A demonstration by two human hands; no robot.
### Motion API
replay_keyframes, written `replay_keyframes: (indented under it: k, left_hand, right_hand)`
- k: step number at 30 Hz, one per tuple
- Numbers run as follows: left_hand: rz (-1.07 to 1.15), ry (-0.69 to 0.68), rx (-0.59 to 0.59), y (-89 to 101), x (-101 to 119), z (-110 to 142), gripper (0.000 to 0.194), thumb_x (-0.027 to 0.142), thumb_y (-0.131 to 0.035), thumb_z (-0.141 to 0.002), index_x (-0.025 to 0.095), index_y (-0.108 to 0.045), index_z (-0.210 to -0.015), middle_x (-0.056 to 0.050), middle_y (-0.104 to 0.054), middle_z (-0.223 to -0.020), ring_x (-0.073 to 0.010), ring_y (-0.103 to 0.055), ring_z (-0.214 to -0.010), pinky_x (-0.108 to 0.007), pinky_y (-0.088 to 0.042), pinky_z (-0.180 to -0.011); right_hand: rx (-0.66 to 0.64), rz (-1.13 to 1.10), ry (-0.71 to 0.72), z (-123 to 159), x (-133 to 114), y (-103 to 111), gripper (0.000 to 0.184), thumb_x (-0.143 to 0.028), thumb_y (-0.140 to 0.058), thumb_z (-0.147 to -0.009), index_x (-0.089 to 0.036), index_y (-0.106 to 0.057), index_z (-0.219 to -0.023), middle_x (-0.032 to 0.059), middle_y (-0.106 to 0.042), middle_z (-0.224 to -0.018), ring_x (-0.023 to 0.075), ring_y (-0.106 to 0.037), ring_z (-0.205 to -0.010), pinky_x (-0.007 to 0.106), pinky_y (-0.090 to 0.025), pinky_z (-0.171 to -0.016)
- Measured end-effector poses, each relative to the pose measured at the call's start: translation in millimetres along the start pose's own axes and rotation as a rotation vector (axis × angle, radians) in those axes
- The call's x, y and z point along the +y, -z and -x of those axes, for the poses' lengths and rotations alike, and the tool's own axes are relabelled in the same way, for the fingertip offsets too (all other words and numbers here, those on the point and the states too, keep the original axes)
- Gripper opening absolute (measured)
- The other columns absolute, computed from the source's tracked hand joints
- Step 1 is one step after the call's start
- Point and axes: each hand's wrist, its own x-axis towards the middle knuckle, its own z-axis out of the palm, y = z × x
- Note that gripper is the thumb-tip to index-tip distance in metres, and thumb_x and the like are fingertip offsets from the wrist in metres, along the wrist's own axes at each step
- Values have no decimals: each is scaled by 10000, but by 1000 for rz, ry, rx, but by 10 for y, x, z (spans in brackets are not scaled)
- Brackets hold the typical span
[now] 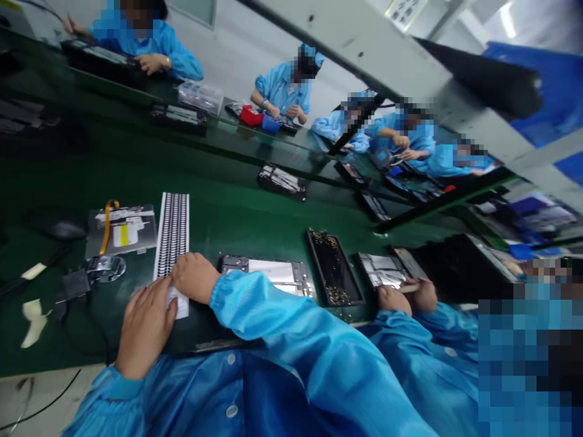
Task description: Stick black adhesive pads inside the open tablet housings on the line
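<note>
A narrow white sheet with rows of small black stickers (172, 233) lies on the green bench. My left hand (144, 325) holds its near end, with fingers on top and thumb to the right. Against those fingertips, my right hand (195, 277) is closed over the sheet; its curled fingers hide whatever they pinch. Just right of my right hand sits an opened tablet-like device (276, 274), its pale inside partly behind my right sleeve. Left of the sheet rests a flat grey panel (141, 233) with an orange ribbon cable (108, 227).
A black tray with small brass-coloured screws (334, 267) stands to the right, near a co-worker's hands (407, 296). A dark cable device (76, 285) and tweezers (34, 271) lie at left. A black parts tray (282, 181) stands farther back. A metal beam (387, 54) crosses overhead.
</note>
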Motion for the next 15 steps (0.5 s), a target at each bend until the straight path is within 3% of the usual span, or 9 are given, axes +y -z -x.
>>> replay_keyframes:
  k: [2,4,6,8,10,12,13,15]
  left_hand:
    - [-16,0,-17,-13,-59,-32,446,334,-412,-956,143,-478,-1353,-176,-663,-1243,-324,-640,-1137,-525,-419,-1055]
    - [-19,-9,-39,-4,-122,-74,451,350,-406,-958,164,-469,-1364,-159,-675,-1215,-321,-651,-1107,-528,-441,-1033]
    - [-2,-40,-49,33,-136,-110,425,348,-412,-960,187,-492,-1345,-145,-671,-1221,-322,-644,-1115,-517,-474,-996]
    - [15,-63,2,97,-32,-126,367,341,-440,-959,210,-555,-1282,-145,-631,-1288,-341,-603,-1179,-523,-487,-976]
    - [39,-40,126,170,239,-118,295,318,-503,-947,223,-615,-1203,-141,-592,-1341,-353,-565,-1229,-537,-477,-990]
    - [112,-47,224,217,660,-91,254,257,-579,-922,226,-638,-1167,-126,-611,-1307,-320,-582,-1207,-517,-474,-1007]
    - [175,-105,231,219,900,-73,261,218,-604,-908,222,-639,-1167,-118,-638,-1255,-292,-604,-1172,-485,-485,-1000]
    - [291,-346,129,164,1361,-32,292,159,-619,-896,209,-637,-1183,-102,-674,-1203,-257,-619,-1152,-438,-498,-997]
  right_hand:
    - [18,-31,-17,-30,88,143,202,-155,-496,-989,-53,-665,-942,92,-719,-952,186,-678,-947,303,-530,-824]
    - [57,-86,-3,140,238,371,203,-182,-495,-989,-82,-657,-919,16,-702,-909,144,-674,-936,260,-511,-849]
    - [156,-187,16,594,424,609,168,-192,-489,-993,-127,-630,-929,-23,-668,-927,122,-645,-967,242,-498,-891]
    - [395,-431,5,1283,603,766,128,-212,-482,-1008,-166,-589,-955,30,-642,-991,145,-620,-1000,284,-514,-913]
    - [536,-564,-89,2045,731,785,67,-205,-493,-1002,-202,-548,-965,55,-614,-991,171,-602,-992,337,-523,-897]
    - [513,-568,-204,2696,779,675,72,-180,-500,-989,-215,-543,-943,63,-600,-976,185,-593,-967,357,-521,-870]
    - [475,-550,-242,2940,774,590,70,-170,-507,-982,-216,-546,-947,68,-601,-976,190,-593,-960,356,-522,-858]
    - [392,-488,-297,3240,729,411,79,-152,-508,-975,-213,-556,-962,79,-611,-992,196,-598,-963,353,-526,-847]
